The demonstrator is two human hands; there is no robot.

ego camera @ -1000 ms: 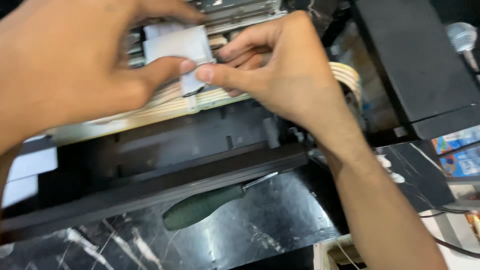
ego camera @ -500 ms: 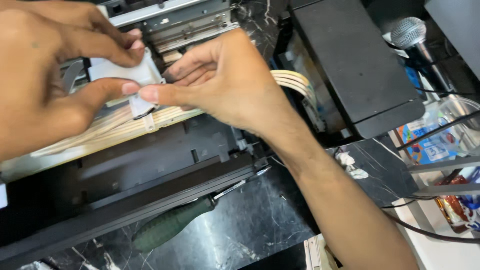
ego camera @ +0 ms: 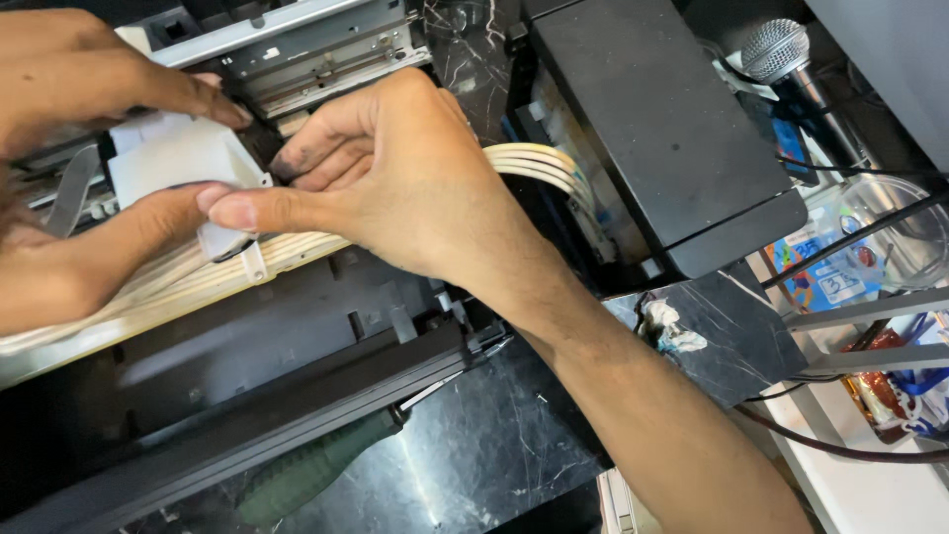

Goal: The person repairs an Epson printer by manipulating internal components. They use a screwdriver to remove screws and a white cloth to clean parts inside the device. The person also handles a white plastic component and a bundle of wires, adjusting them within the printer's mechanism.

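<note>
White plastic cartridge carriage cover (ego camera: 178, 163) sits at the upper left of the head view, over the opened printer's (ego camera: 297, 336) mechanism and just below a metal rail (ego camera: 297, 40). The left hand (ego camera: 69, 188) pinches it, thumb under its lower edge and forefinger curled over its top, so the hand is closed around the piece. The right hand (ego camera: 395, 178) comes in from the lower right, its thumb pressed to the cover's lower right corner, tip to tip with the left thumb, while its bent fingers rest against the cover's right side; that hand is narrow, gripping the same part. A flat bundle of cream ink tubes (ego camera: 539, 163) arcs out from behind the right hand and runs leftward under the cover. A green-handled screwdriver (ego camera: 316, 465) lies on the black marble-patterned surface (ego camera: 494, 445) in front of the printer. To the right stand a black ink tank unit (ego camera: 652, 129) and, beyond it, a microphone (ego camera: 776, 49).
</note>
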